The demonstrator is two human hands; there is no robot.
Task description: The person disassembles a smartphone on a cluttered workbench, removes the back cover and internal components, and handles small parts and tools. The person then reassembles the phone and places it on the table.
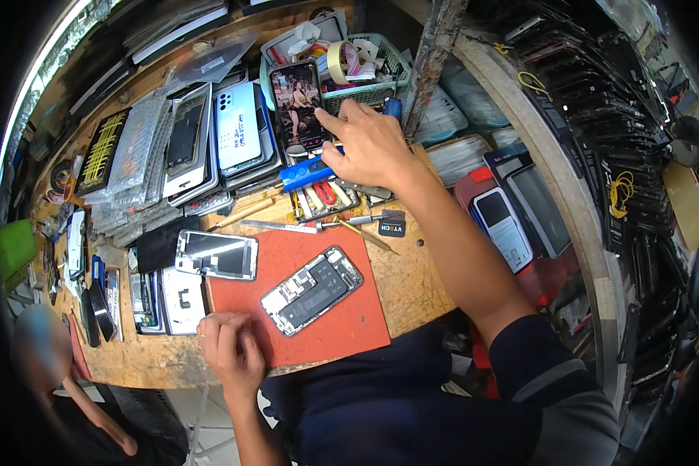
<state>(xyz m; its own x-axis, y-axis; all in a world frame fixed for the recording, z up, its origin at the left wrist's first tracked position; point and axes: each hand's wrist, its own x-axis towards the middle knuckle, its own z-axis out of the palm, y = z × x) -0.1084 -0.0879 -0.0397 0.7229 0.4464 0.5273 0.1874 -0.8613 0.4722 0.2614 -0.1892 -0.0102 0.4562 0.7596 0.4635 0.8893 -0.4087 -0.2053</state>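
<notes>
My right hand [369,144] reaches across the bench with the index finger extended. Its tip is at the right edge of the lit screen of a smartphone [291,97] that stands propped up. The thumb is apart from the finger, near a blue box-shaped device [304,173]; nothing is held. My left hand [229,346] rests at the front left edge of an orange-red mat [353,322], its fingers curled in with nothing visible in them. On the mat lies an opened phone body [312,291], its battery and inner parts exposed. A detached phone screen [217,255] lies partly over the mat's far left corner.
Tweezers [365,234], a screwdriver [349,221] and a tray of small tools [326,200] lie beyond the mat. Stacked phones [241,128] and a green basket [388,74] stand behind. A wooden post [435,62] rises at right. Another person's arm [97,412] shows lower left.
</notes>
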